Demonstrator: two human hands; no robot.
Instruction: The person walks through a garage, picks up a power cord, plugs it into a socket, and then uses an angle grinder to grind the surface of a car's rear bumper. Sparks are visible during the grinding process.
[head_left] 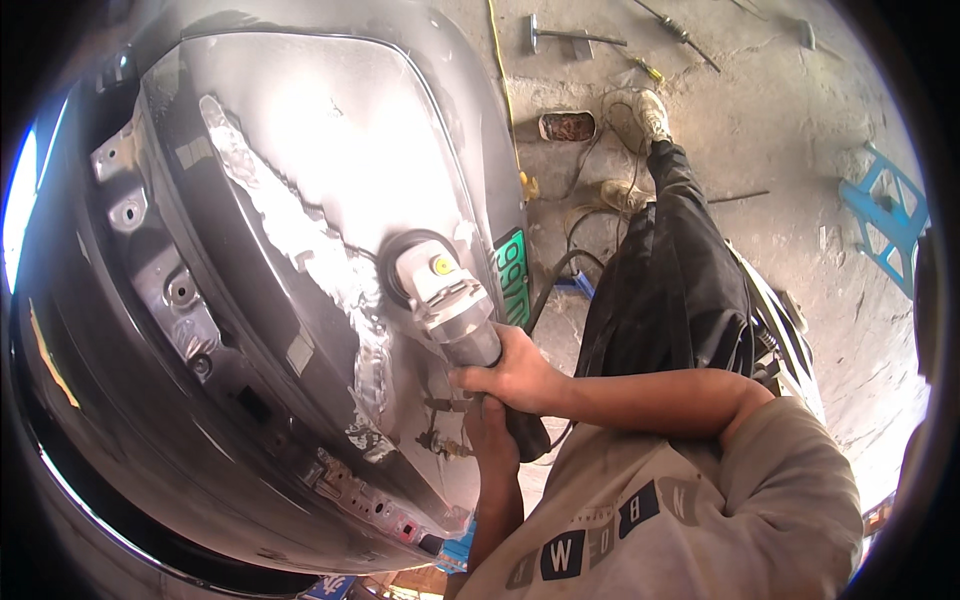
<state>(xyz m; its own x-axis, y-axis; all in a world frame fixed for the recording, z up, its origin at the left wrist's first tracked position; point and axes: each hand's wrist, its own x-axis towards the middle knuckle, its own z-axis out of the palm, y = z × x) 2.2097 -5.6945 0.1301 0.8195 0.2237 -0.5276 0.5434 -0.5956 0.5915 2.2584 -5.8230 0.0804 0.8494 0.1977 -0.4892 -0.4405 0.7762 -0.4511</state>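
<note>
My right hand [522,374] is wrapped around the grey body of an angle grinder [452,310], thumb across the top. My left hand [489,432] closes around the black rear grip just below it; its fingers are partly hidden. The grinder's round head lies against a dark grey car body panel [225,260], and its disc is mostly hidden underneath. Beside the disc runs a long, jagged strip of bare, shiny metal [330,270]. A pale, dusty patch [320,130] covers the panel beyond it.
A green licence plate [513,275] sits at the panel's right edge. Cables [580,185] trail over the concrete floor near my shoes [637,115]. A T-shaped metal tool [575,36] lies farther off, and a blue stand [890,210] is at far right.
</note>
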